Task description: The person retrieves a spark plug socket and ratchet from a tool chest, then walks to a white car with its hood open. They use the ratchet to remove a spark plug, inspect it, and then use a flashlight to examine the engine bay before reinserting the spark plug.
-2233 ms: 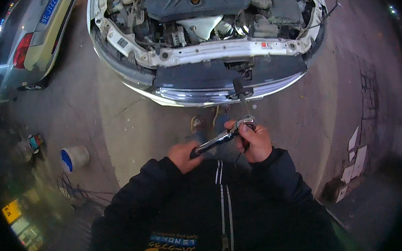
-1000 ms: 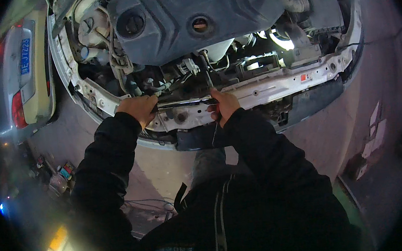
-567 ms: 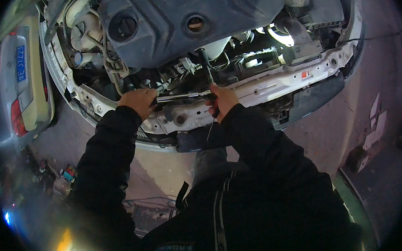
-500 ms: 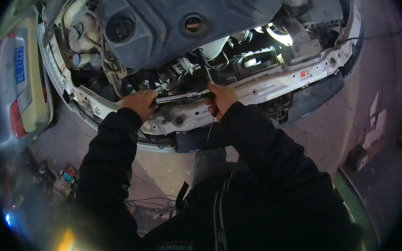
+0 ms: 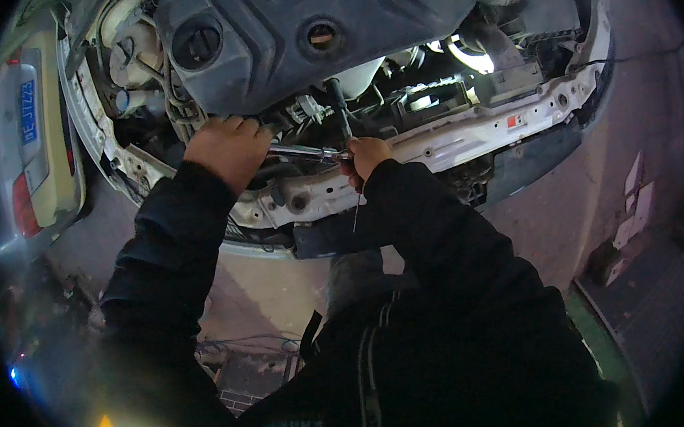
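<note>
A long chrome ratchet wrench (image 5: pixel 304 152) lay nearly level across the front of the open engine bay, just above the white front crossmember (image 5: pixel 465 129). The left hand (image 5: pixel 226 149) gripped its handle end; the right hand (image 5: pixel 367 156) closed around its head, where a dark extension bar (image 5: pixel 338 104) rose toward the grey engine cover (image 5: pixel 318 28).

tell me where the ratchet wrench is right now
In the head view the ratchet wrench lies level between the left hand and right hand, just above the white front crossmember and below the dark engine cover.
</note>
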`<state>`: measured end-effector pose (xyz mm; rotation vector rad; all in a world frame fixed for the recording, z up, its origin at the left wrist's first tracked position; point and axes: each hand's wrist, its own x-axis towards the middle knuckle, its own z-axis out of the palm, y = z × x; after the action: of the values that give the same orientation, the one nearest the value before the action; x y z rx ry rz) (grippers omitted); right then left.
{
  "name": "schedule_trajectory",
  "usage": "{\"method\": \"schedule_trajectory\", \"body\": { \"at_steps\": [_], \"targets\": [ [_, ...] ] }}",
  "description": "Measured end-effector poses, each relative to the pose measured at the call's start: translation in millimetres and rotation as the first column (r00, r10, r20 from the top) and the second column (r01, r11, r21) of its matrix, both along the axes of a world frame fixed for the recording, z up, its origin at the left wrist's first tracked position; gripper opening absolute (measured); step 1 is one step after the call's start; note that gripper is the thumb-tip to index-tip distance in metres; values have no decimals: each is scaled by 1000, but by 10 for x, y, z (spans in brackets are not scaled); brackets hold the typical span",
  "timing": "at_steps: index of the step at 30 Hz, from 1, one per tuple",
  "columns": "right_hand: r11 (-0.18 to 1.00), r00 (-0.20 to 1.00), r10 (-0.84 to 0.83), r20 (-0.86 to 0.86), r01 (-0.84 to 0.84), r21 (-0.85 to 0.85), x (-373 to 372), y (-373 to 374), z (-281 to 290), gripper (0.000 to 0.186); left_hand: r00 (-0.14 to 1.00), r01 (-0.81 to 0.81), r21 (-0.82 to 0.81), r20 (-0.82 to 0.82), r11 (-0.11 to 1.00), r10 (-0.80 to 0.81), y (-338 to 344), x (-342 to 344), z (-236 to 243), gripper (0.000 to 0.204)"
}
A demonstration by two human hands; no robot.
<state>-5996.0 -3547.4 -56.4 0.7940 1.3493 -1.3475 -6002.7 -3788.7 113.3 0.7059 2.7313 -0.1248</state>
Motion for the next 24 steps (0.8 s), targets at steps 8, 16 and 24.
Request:
{"method": "schedule_trajectory", "body": {
  "at_steps": [8, 16, 24],
  "targets": [
    [965, 962, -250, 109, 256, -53, -82, 30, 178, 31, 884, 420, -133, -166, 898, -437, 590, -997, 126, 12],
    [918, 930, -354, 102, 366, -151, -42, 202, -7, 24, 951, 291, -75, -90, 954, -297, 446, -974, 161, 27],
    [957, 940, -290, -178, 288, -37, 149, -17, -35, 24, 968, -85, -129, 224, 988, 113, -261, 140, -273, 43]
  ]
}}
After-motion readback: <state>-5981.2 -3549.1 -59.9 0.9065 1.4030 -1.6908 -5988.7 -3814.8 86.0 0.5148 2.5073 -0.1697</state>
